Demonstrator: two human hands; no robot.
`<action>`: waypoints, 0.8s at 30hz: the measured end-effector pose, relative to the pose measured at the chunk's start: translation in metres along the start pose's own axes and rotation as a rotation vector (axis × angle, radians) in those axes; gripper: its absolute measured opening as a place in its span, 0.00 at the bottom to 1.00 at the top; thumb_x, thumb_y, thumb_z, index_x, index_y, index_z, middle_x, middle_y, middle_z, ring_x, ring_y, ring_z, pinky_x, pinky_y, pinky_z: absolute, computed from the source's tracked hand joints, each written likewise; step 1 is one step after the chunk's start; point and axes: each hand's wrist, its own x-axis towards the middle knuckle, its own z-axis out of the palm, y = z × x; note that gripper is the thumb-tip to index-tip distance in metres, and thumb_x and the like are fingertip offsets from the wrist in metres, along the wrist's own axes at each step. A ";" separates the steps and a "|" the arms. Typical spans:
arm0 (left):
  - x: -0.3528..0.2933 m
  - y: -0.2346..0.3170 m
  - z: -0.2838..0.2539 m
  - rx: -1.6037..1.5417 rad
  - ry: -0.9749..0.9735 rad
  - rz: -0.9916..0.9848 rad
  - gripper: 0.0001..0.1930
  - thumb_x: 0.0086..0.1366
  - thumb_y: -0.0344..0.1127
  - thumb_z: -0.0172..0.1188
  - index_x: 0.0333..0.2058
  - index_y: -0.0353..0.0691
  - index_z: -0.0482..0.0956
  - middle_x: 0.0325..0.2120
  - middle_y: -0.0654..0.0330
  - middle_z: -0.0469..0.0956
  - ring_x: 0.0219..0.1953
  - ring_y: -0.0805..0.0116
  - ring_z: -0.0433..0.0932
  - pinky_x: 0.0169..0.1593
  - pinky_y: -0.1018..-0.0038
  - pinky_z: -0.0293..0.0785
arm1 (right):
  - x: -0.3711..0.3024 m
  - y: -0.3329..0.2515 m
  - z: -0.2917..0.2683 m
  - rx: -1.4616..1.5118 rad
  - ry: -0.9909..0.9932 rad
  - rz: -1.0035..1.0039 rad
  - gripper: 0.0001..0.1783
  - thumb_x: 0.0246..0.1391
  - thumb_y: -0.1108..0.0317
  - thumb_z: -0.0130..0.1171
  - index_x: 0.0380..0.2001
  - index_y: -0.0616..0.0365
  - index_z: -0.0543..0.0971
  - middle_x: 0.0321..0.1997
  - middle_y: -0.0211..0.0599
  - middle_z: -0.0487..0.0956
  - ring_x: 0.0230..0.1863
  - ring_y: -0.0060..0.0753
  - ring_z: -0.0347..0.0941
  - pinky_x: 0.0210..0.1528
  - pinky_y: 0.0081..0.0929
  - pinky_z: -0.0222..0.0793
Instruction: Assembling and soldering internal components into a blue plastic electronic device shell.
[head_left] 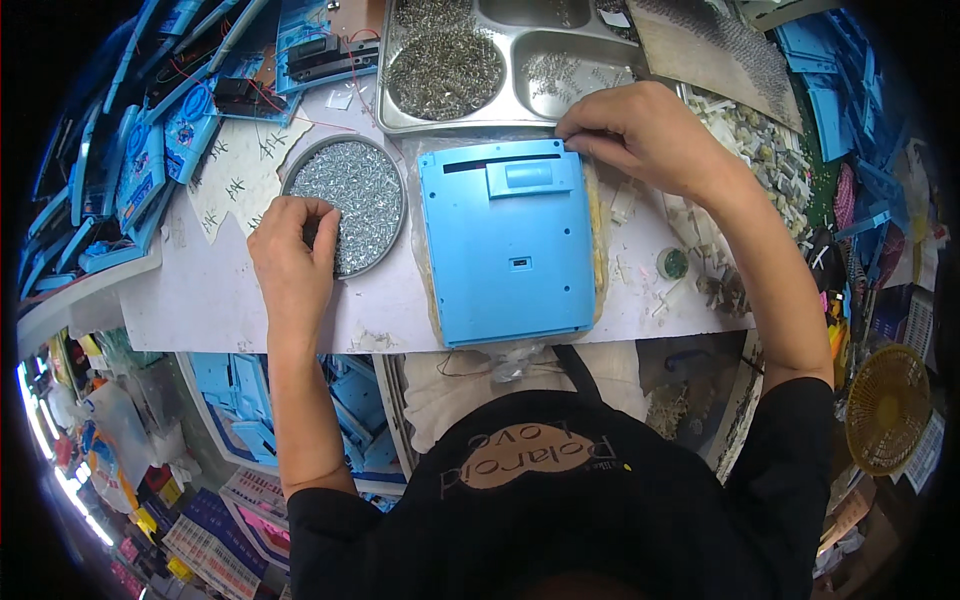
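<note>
Mid-tabletop (220,285), btwn the person's arms, lies one light-blue plastic casing (490,300), flat side up, resting on a plastic-wrapped pad (600,235) that peeks out along its R edge. R hand (650,135) is at the casing's top-R corner, thumb & forefinger brought close together right by the corner hole (558,145), other fingers curled under; whether a screw is pinched there, can't tell, tips too small. L hand (290,250) is over the near-L rim of a round tray (404,215) full of small silver screws (360,190), fingers half-curled, thumb near the forefinger; can't tell if it's got hold of any. Progress, as far as it shows: casing is in place, back panel w/ its slot up top & raised rectangular piece (530,178) looks whole. Side holes (567,231) on the R read as dark dots, so can't say for sure which, if any, have screws seated; best guess is fastening is at an early stage, corner hole in hand, rest prob. left to do. Screw supply looks ample. Beyond the casing sits a steel compartment tray (460,127) w/ more small metal bits. Lots of other blue parts about: a heap far L (145,175), some w/ red wires, plus more in a crate below the tabletop's near edge (345,400); can't tell which of those are finished.
</note>
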 end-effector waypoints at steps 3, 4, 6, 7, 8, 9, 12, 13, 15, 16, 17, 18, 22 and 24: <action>0.000 -0.001 -0.001 -0.031 -0.017 -0.033 0.05 0.58 0.29 0.69 0.31 0.35 0.82 0.29 0.55 0.80 0.31 0.57 0.80 0.40 0.64 0.73 | 0.003 0.001 -0.002 -0.019 -0.026 -0.022 0.07 0.55 0.66 0.62 0.36 0.54 0.84 0.32 0.42 0.84 0.36 0.50 0.80 0.40 0.43 0.75; 0.000 -0.002 -0.001 -0.024 -0.012 -0.019 0.05 0.58 0.29 0.69 0.31 0.35 0.82 0.29 0.55 0.80 0.31 0.57 0.80 0.40 0.64 0.72 | 0.004 0.001 -0.002 -0.034 -0.030 -0.027 0.07 0.55 0.67 0.62 0.36 0.55 0.84 0.32 0.42 0.84 0.36 0.50 0.80 0.40 0.43 0.75; 0.000 -0.004 0.000 -0.009 -0.001 0.008 0.05 0.58 0.29 0.69 0.31 0.36 0.82 0.29 0.56 0.80 0.31 0.57 0.80 0.40 0.64 0.72 | 0.002 0.004 -0.001 0.008 -0.018 -0.023 0.07 0.54 0.67 0.62 0.35 0.55 0.84 0.31 0.43 0.83 0.35 0.51 0.80 0.39 0.42 0.74; -0.001 -0.005 0.000 -0.010 -0.004 0.007 0.05 0.59 0.29 0.69 0.31 0.36 0.82 0.29 0.56 0.79 0.32 0.57 0.80 0.41 0.64 0.71 | 0.003 0.005 -0.001 0.030 -0.012 -0.023 0.06 0.54 0.67 0.62 0.34 0.55 0.84 0.30 0.44 0.83 0.34 0.51 0.80 0.39 0.42 0.74; -0.001 -0.005 0.000 -0.010 -0.007 0.005 0.05 0.59 0.29 0.68 0.31 0.36 0.82 0.30 0.56 0.79 0.33 0.57 0.80 0.43 0.64 0.71 | 0.003 0.000 -0.004 0.053 0.006 0.047 0.06 0.54 0.67 0.62 0.34 0.56 0.83 0.29 0.44 0.82 0.34 0.51 0.80 0.38 0.42 0.74; -0.003 -0.006 0.001 -0.011 -0.010 -0.001 0.05 0.59 0.30 0.68 0.31 0.37 0.81 0.30 0.56 0.79 0.34 0.58 0.79 0.44 0.64 0.70 | 0.002 -0.009 -0.011 0.077 0.020 0.115 0.06 0.54 0.67 0.62 0.33 0.57 0.83 0.29 0.45 0.82 0.33 0.52 0.79 0.38 0.42 0.74; -0.004 -0.008 0.002 0.003 -0.006 0.001 0.05 0.62 0.32 0.66 0.34 0.38 0.81 0.33 0.57 0.79 0.37 0.58 0.79 0.48 0.63 0.66 | 0.005 -0.017 -0.018 0.136 0.042 0.180 0.08 0.55 0.66 0.61 0.31 0.59 0.80 0.27 0.46 0.81 0.32 0.53 0.79 0.36 0.43 0.72; -0.004 -0.007 0.001 0.020 -0.004 0.009 0.05 0.63 0.32 0.65 0.35 0.38 0.81 0.33 0.57 0.79 0.37 0.58 0.78 0.49 0.63 0.65 | 0.006 -0.017 -0.019 0.154 0.047 0.181 0.09 0.56 0.65 0.60 0.30 0.60 0.79 0.27 0.46 0.80 0.31 0.54 0.78 0.36 0.43 0.72; -0.005 -0.006 0.001 0.050 0.001 0.025 0.05 0.65 0.33 0.63 0.36 0.39 0.79 0.35 0.58 0.78 0.39 0.58 0.77 0.50 0.62 0.62 | 0.009 -0.018 -0.018 0.076 0.070 0.173 0.07 0.57 0.68 0.59 0.33 0.61 0.79 0.25 0.45 0.77 0.26 0.49 0.74 0.33 0.38 0.71; -0.005 -0.006 0.001 0.077 0.014 0.046 0.05 0.66 0.33 0.62 0.35 0.39 0.79 0.35 0.58 0.78 0.38 0.58 0.77 0.50 0.62 0.62 | 0.011 -0.019 -0.018 0.035 0.081 0.169 0.06 0.58 0.69 0.59 0.34 0.62 0.79 0.24 0.45 0.75 0.23 0.47 0.71 0.31 0.36 0.70; -0.005 -0.007 0.002 0.103 0.027 0.068 0.05 0.66 0.34 0.62 0.35 0.39 0.78 0.34 0.58 0.77 0.38 0.57 0.76 0.50 0.63 0.62 | 0.010 -0.019 -0.018 -0.049 0.098 0.151 0.07 0.59 0.68 0.59 0.34 0.62 0.78 0.24 0.46 0.75 0.25 0.47 0.72 0.32 0.38 0.70; -0.005 -0.007 0.003 0.131 0.040 0.087 0.05 0.67 0.34 0.61 0.35 0.40 0.78 0.34 0.58 0.77 0.38 0.57 0.76 0.50 0.63 0.61 | 0.009 -0.019 -0.016 -0.131 0.114 0.132 0.07 0.60 0.68 0.59 0.34 0.61 0.78 0.24 0.46 0.76 0.26 0.47 0.74 0.32 0.40 0.70; -0.004 -0.007 0.001 0.151 0.028 0.120 0.06 0.68 0.34 0.61 0.33 0.40 0.76 0.32 0.58 0.76 0.36 0.57 0.75 0.49 0.63 0.61 | 0.006 -0.020 -0.019 -0.264 0.121 0.023 0.08 0.60 0.66 0.62 0.34 0.61 0.81 0.28 0.44 0.80 0.31 0.48 0.78 0.37 0.43 0.72; -0.005 -0.011 0.000 0.131 0.021 0.117 0.06 0.68 0.34 0.61 0.32 0.40 0.75 0.31 0.59 0.75 0.35 0.57 0.74 0.48 0.63 0.61 | 0.003 -0.017 -0.011 -0.183 0.206 0.000 0.08 0.58 0.64 0.64 0.33 0.57 0.83 0.33 0.39 0.83 0.36 0.48 0.79 0.38 0.41 0.75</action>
